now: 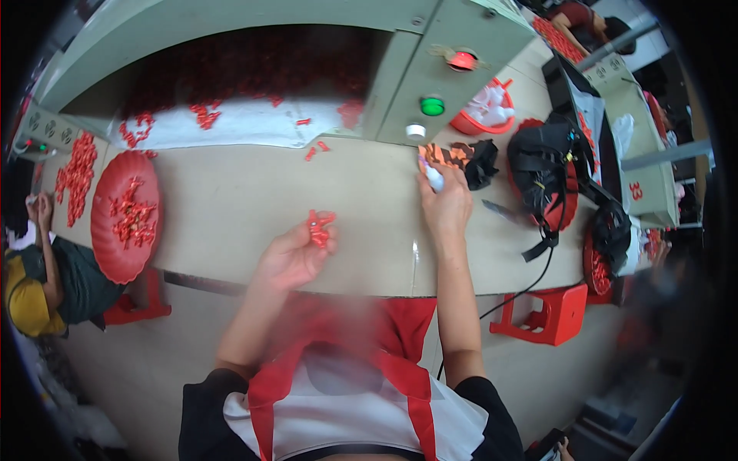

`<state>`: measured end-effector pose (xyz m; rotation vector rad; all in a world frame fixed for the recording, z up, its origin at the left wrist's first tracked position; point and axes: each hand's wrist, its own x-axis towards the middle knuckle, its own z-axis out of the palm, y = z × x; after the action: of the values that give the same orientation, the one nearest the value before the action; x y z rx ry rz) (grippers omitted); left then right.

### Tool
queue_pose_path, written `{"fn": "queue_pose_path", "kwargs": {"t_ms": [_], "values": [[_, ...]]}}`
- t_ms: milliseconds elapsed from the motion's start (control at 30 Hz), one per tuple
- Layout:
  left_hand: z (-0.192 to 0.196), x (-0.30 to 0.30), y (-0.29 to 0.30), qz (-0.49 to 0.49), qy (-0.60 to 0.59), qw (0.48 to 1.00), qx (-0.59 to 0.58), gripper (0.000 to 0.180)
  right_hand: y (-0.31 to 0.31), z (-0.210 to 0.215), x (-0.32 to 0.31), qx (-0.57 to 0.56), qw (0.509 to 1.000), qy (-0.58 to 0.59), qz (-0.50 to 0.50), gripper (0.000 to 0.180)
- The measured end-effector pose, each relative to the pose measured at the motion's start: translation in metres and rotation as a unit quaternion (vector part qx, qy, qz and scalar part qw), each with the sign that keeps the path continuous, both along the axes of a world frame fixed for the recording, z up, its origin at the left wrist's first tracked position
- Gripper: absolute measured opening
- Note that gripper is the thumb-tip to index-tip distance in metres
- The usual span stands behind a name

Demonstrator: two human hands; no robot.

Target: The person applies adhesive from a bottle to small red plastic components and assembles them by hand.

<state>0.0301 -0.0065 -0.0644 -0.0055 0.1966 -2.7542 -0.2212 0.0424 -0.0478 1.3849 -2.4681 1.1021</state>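
Observation:
My left hand [296, 255] is held over the near part of the table, its fingers closed on several small glossy red plastic pieces [318, 229]. What shape each piece has cannot be made out. Farther right, my right hand [448, 203] grips a small white bottle [434, 179] that shows a bit of purple. The bottle is beside an orange and brown patterned cloth [453, 154]; my fingers partly cover both. Two loose red pieces [317, 149] lie on the table in front of the machine opening.
A pale green machine [396, 84] with a red pieces pile inside stands ahead. At left is a red scalloped tray [104, 207]. On the right lie a knife [501, 210], a black bag [538, 157] and a red basket [470, 127]. A person [46, 269] sits far left.

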Motion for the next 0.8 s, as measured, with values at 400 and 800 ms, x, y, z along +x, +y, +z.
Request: {"fn": "queue_pose_path", "kwargs": {"t_ms": [400, 800], "values": [[-0.005, 0.002, 0.003, 0.009, 0.008, 1.0, 0.008, 0.04, 0.001, 0.001, 0.002, 0.144, 0.988, 0.01, -0.062, 0.018], [0.046, -0.021, 0.016, 0.21, -0.339, 0.859, -0.322, 0.028, 0.036, 0.069, 0.099, -0.134, 0.884, -0.362, 0.263, 0.022]]}}
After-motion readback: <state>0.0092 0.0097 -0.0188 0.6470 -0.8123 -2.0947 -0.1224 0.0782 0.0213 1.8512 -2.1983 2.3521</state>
